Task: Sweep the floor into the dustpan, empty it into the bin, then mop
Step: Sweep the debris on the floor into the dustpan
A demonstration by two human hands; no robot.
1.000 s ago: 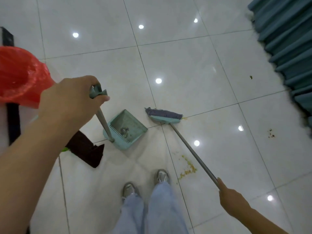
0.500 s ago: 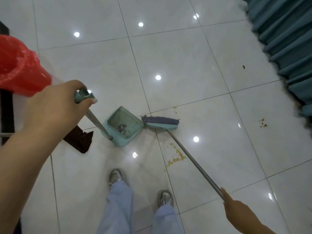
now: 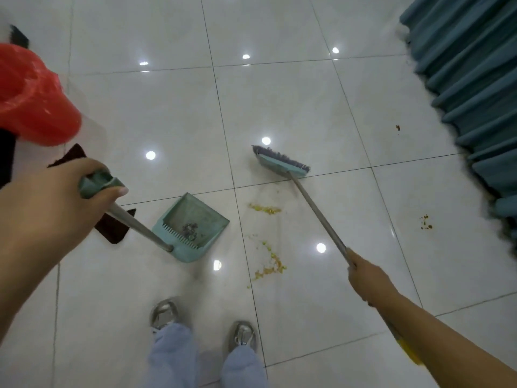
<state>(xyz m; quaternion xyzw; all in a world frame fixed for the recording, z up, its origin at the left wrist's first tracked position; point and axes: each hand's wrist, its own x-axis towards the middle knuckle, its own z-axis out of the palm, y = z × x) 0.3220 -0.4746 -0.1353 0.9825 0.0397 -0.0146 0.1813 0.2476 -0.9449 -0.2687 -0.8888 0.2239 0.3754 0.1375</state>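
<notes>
We note left hand (image 3: 53, 203) gripping dustpan (image 3: 193, 225) handle; right hand (image 3: 366, 275) grips broom (image 3: 282, 163) shaft, yellow crumbs (image 3: 268, 268) at dustpan's three o'clock.

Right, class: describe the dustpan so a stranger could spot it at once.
Start at the red-lined bin at the left edge and go down-right across the white tiled floor. The dustpan sits there on a long metal handle gripped by the left hand: a teal scoop with comb teeth, holding dark debris.

red bin (image 3: 33, 107) cut off left
</notes>
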